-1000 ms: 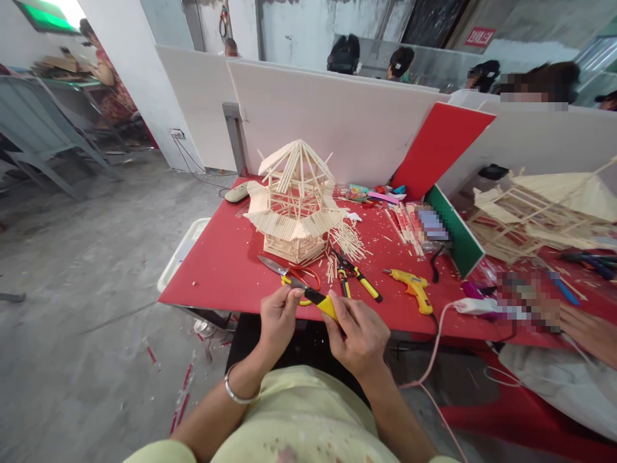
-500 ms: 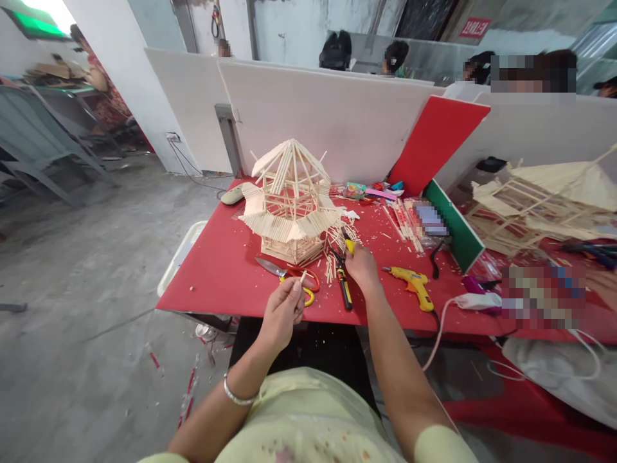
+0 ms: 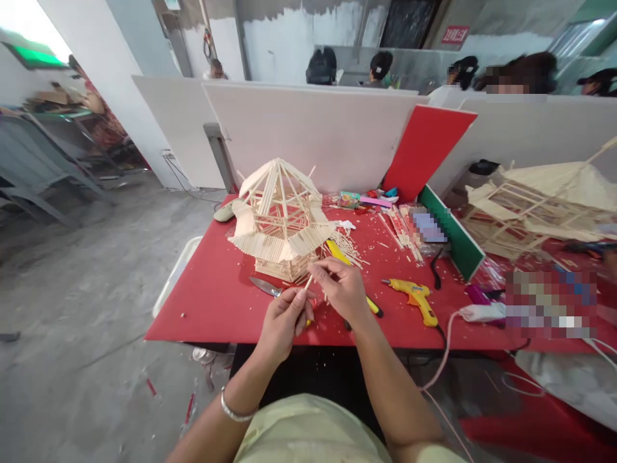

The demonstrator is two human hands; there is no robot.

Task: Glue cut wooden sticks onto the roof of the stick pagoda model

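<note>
My left hand [image 3: 286,315] pinches a short thin wooden stick [image 3: 309,281] between thumb and fingers. At the stick's upper end, my right hand [image 3: 340,286] has its thumb and fingertips closed. Behind the right hand runs a long yellow tool [image 3: 339,251] with a black end, its middle hidden. Just beyond both hands stands a pavilion model [image 3: 284,241] built of wooden sticks, with a peaked roof over a flared lower one. Scissors [image 3: 264,286] lie left of the hands, their handles mostly covered by my left hand.
A yellow glue gun [image 3: 414,297] lies right of my hands on the red table [image 3: 193,302]. Loose sticks [image 3: 349,247] are scattered beside the model. Farther right are bundled sticks [image 3: 400,228], a green board [image 3: 453,231] and another stick model [image 3: 535,199]. White panels [image 3: 308,122] stand behind.
My right hand has come left from the yellow tool and closed at the stick's end. My left hand keeps the stick. The view has tilted up slightly.
</note>
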